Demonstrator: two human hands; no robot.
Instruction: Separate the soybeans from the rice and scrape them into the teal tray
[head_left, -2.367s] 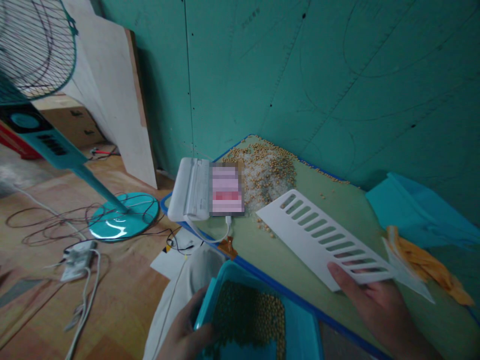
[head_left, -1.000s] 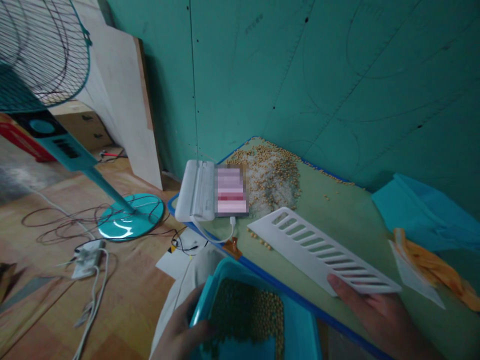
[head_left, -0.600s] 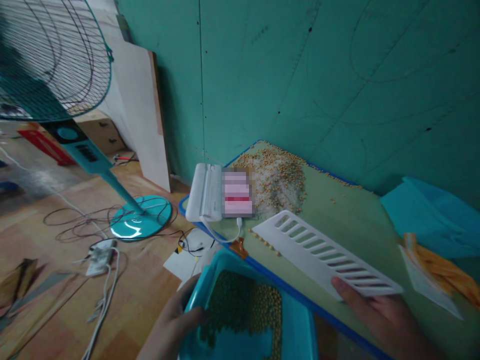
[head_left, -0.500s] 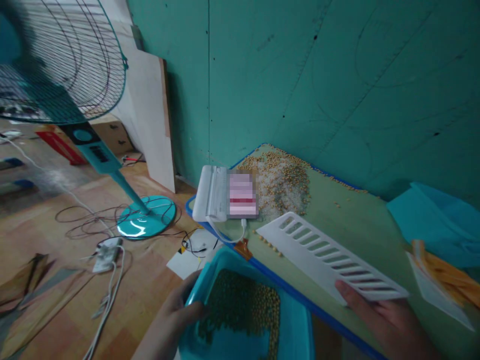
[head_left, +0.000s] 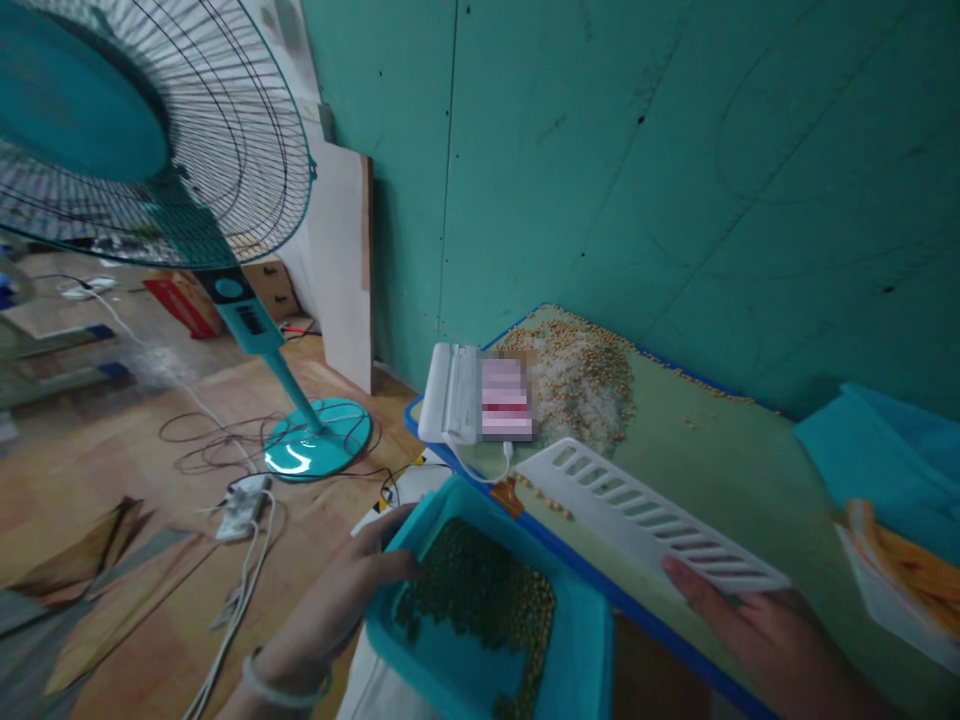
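My left hand (head_left: pixel 375 565) grips the left rim of a turquoise plastic tub (head_left: pixel 592 640), its thumb over the edge. Dark green beans (head_left: pixel 472 570) cover part of the tub's bottom, with yellowish beans (head_left: pixel 536 600) along their right side. My right hand (head_left: pixel 742 620) is closed on the near end of a white slotted plastic strip (head_left: pixel 607 510), which lies low over the table. Some loose yellow beans (head_left: pixel 555 505) sit by the strip's left edge. The tub is held just below the table's blue edge.
On the green table (head_left: pixel 697 460) a pile of soybeans mixed with whitish grains (head_left: pixel 585 385) lies near the wall. Beside it are a white device (head_left: pixel 450 395) and a blurred-out pink panel (head_left: pixel 506 400). A turquoise fan (head_left: pixel 255 320) and cables (head_left: pixel 240 590) stand left; turquoise cloth-like material (head_left: pixel 885 440) lies right.
The view has swung left, so the scene sits farther right. The tub has tilted slightly, and more of my left forearm shows. Both hands keep their hold.
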